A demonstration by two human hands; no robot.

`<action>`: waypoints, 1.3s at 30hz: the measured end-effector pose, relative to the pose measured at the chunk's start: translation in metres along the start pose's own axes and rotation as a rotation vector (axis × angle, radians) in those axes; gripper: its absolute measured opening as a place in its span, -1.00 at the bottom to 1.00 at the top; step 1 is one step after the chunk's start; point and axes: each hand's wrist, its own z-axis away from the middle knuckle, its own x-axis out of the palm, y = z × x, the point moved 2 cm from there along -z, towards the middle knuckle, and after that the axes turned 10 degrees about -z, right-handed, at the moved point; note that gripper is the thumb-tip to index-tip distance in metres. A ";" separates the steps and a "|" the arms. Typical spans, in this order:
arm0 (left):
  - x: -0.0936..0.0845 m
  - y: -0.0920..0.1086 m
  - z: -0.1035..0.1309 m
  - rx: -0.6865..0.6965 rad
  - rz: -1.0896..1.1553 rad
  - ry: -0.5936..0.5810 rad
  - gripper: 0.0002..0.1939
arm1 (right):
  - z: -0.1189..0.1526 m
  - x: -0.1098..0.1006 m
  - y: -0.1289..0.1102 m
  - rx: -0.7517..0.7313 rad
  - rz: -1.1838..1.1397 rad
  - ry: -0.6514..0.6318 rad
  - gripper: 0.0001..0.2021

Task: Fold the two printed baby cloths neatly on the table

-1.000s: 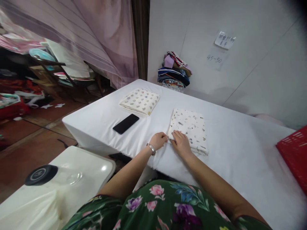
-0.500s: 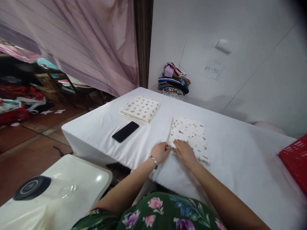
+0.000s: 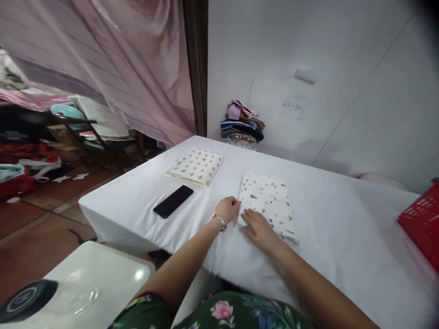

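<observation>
A folded rectangle of soft white printed cloth point(image 3: 267, 205) lies flat on the smooth white table sheet point(image 3: 343, 228), near the front edge. The left hand point(image 3: 227, 209), a metal bracelet point(image 3: 220, 221) at its wrist, is curled and pinches the cloth's near left corner, while the right hand point(image 3: 258, 227) lies open, palm down, on the cloth's near edge. A slim black phone point(image 3: 173, 201) and a second folded patterned cloth point(image 3: 195, 166) sit to the left.

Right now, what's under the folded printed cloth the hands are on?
The folded printed cloth lies on the white tablecloth. Right hand rests flat on its near edge; left hand pinches its left corner. Anything beneath the folds is hidden.
</observation>
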 end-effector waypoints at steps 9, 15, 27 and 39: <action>0.008 0.034 -0.067 -0.055 -0.030 -0.039 -0.75 | 0.023 -0.054 0.090 0.391 0.102 0.127 -0.58; 0.016 0.043 -0.092 -0.142 -0.038 -0.040 -0.69 | 0.037 -0.036 0.110 0.446 0.127 0.123 -0.54; 0.024 0.047 -0.111 -0.173 -0.031 -0.031 -0.70 | 0.035 -0.037 0.108 0.435 0.099 0.168 -0.55; 0.022 0.053 -0.119 -0.178 -0.079 -0.078 -0.72 | 0.035 -0.036 0.108 0.415 0.089 0.204 -0.57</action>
